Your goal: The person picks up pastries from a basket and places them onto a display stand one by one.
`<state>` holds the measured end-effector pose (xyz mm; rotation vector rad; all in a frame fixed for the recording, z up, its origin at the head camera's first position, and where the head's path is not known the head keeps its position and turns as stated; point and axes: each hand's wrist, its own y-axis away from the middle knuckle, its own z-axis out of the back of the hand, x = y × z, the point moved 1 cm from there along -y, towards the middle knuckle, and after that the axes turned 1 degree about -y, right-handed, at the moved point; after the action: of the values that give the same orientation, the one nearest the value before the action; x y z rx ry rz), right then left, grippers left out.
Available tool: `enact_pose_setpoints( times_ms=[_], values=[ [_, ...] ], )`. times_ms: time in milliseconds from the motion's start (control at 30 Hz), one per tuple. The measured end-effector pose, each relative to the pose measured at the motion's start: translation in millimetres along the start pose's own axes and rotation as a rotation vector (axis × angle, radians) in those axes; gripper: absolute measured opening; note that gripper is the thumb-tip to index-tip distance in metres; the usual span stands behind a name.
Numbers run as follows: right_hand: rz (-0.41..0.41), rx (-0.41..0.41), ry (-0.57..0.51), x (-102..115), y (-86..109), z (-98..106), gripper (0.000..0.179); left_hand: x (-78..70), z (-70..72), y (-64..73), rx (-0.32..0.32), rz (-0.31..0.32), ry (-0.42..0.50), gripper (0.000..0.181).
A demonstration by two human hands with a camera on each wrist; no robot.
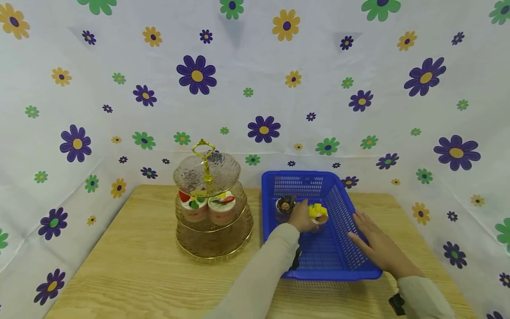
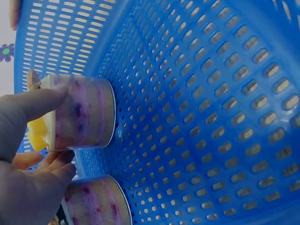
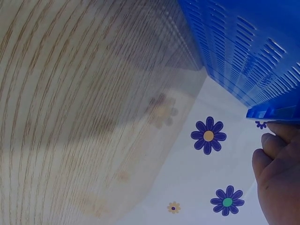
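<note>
My left hand [image 1: 301, 217] reaches into a blue plastic basket [image 1: 330, 275] and grips a clear dessert cup topped with yellow cubes [image 1: 318, 212]. In the left wrist view, the thumb lies on one side of this layered cup [image 2: 86, 112], with fingers on the other. Beside that hand stands a second dessert cup with a dark topping [image 1: 284, 206]; only part of its layered side [image 2: 98, 201] shows in the left wrist view. My right hand [image 1: 376, 246] rests at the basket's right rim, fingers mostly straight. The right wrist view catches its fingers [image 3: 274, 150] outside the rim.
Left of the basket stands a tiered stand [image 1: 215, 248] with gold edges and a gold handle. Two fruit-topped dessert cups [image 1: 222, 210] sit on its middle tier. Behind the wooden table [image 1: 131, 266] hangs a white cloth [image 1: 239, 53] with flower prints.
</note>
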<state>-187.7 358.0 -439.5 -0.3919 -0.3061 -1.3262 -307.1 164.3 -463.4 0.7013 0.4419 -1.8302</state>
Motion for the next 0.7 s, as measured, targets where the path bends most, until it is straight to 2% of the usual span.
enact_pose_setpoints(
  times_ms=[133,433,567,700],
  values=[
    [-0.001,-0.008,-0.001,-0.1,-0.2,-0.2,0.07,0.2,-1.5,-0.8,0.014,0.017,-0.02,0.087],
    [-0.003,-0.007,0.004,0.7,0.4,-1.2,0.07,2.2,0.2,0.8,0.029,0.043,0.038,0.09],
    [0.001,-0.007,0.0,1.8,1.3,-1.2,0.07,2.5,1.8,0.9,0.04,0.024,0.036,0.089],
    [0.001,-0.002,0.006,-0.4,2.3,-2.0,0.07,-3.2,6.2,0.8,0.06,-0.03,0.026,0.089]
  ],
)
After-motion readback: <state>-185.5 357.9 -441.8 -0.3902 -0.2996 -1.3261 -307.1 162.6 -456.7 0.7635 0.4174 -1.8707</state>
